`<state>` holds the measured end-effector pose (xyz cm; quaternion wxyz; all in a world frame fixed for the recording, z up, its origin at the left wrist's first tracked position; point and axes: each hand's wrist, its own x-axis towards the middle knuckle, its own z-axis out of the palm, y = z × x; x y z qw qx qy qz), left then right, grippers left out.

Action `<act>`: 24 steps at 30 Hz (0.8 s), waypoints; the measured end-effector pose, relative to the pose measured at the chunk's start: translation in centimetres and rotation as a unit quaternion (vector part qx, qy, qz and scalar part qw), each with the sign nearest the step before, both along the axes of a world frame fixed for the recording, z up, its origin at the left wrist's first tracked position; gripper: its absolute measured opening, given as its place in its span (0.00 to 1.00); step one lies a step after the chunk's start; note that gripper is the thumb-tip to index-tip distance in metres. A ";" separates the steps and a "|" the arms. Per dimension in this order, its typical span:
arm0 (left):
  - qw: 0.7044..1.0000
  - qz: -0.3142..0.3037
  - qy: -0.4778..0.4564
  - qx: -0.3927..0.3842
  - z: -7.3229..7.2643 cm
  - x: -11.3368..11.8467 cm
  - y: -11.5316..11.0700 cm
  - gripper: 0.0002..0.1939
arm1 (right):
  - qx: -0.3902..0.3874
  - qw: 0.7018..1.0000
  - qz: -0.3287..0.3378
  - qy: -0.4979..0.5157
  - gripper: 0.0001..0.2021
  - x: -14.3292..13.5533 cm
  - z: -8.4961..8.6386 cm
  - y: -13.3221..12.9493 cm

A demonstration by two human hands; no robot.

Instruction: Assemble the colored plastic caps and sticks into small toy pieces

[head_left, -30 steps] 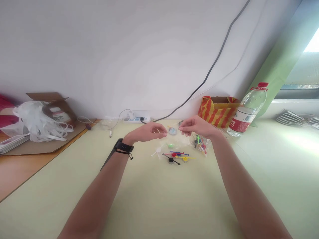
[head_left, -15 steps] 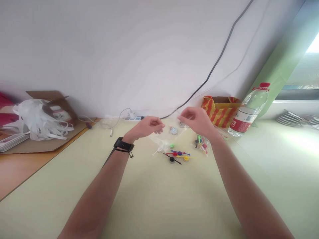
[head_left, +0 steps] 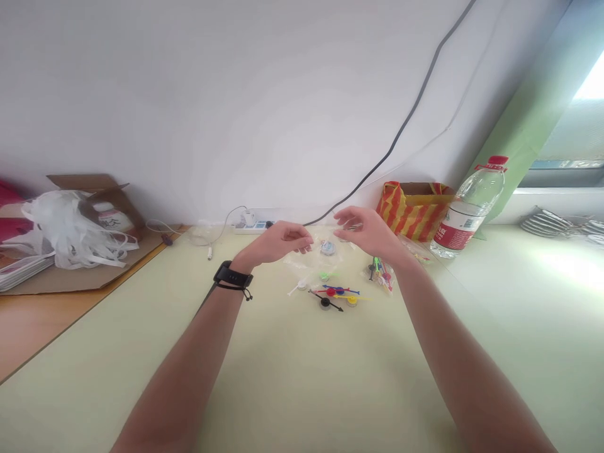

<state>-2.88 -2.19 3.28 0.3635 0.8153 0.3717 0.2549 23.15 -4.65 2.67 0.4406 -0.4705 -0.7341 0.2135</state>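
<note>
My left hand (head_left: 287, 243), with a black watch on the wrist, has its fingertips pressed together on a thin clear plastic bag (head_left: 297, 261). To its right my right hand (head_left: 365, 231) is raised with thumb and fingers apart and nothing between them. Below the hands, several arrow spinners lie on the table: black (head_left: 325, 302), yellow (head_left: 352, 301), red (head_left: 331, 291), blue (head_left: 340, 290), green (head_left: 324, 276) and white (head_left: 302, 285). A bag of mixed coloured spinners (head_left: 380, 274) lies under my right wrist. A round pale item (head_left: 327, 248) sits behind the loose ones.
At the right stand a red-and-yellow striped bag (head_left: 410, 214) and a large water bottle (head_left: 465, 217). A power strip (head_left: 257, 226) lies against the wall. White straps (head_left: 75, 233) are heaped on cardboard at the left. Wrapped discs (head_left: 545, 223) lie far right.
My right hand has opened from a pinch, its fingers now spread. The clear plastic has sunk lower between the hands. My left hand has hardly moved.
</note>
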 end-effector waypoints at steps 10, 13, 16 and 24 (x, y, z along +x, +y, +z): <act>0.995 -0.038 -0.012 -0.089 -0.2 -0.3 -0.1 0.22 | -0.109 0.979 0.063 0.160 0.17 0.5 0.3 -0.6; 0.994 -0.043 0.016 -0.098 -0.3 -0.1 -0.2 0.25 | -0.115 0.968 0.111 0.192 0.17 0.5 0.5 -0.6; 0.990 -0.076 0.043 -0.110 -0.3 -0.4 0.1 0.25 | -0.119 0.965 0.140 0.188 0.17 0.6 0.7 -0.8; 0.992 -0.067 0.042 -0.099 -0.2 -1.2 0.4 0.20 | -0.059 0.989 0.087 0.102 0.13 0.8 1.4 -1.5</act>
